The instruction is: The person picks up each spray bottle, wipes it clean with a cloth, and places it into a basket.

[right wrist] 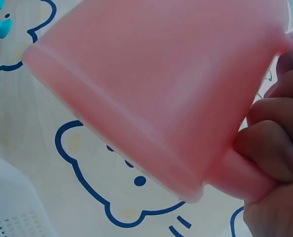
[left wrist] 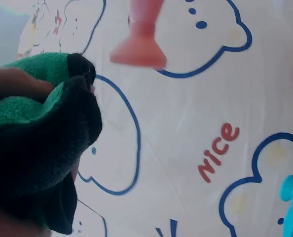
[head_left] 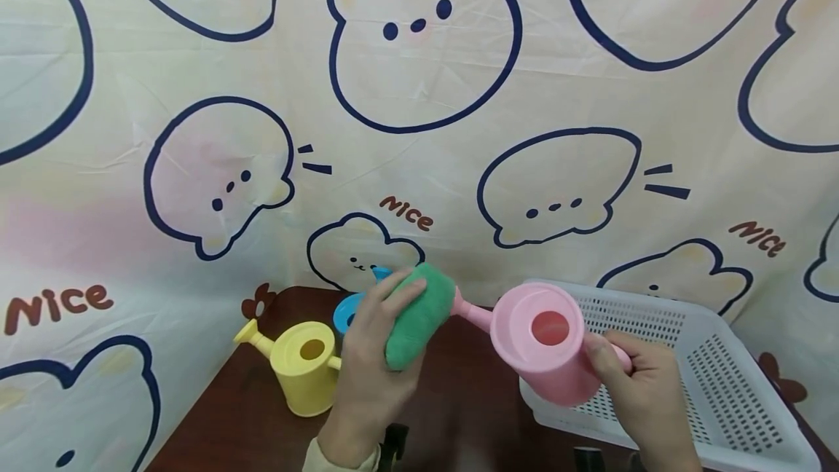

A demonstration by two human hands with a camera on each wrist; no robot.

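A pink watering can (head_left: 547,355) is held up by my right hand (head_left: 639,384), whose fingers are curled round its handle; the right wrist view shows the grip and the can's smooth side (right wrist: 156,94). My left hand (head_left: 373,370) grips a folded green cloth (head_left: 419,319) near the tip of the pink spout. Through the left wrist view, the cloth (left wrist: 62,123) bunches in the fingers, with the spout's flared end (left wrist: 139,52) apart from it.
On the brown table (head_left: 459,414) a yellow watering can (head_left: 304,370) stands at the left. Behind the left hand a blue watering can (head_left: 346,312) is mostly hidden. A white perforated basket (head_left: 734,384) sits at the right, partly behind the pink can. Printed fabric (head_left: 419,166) hangs behind.
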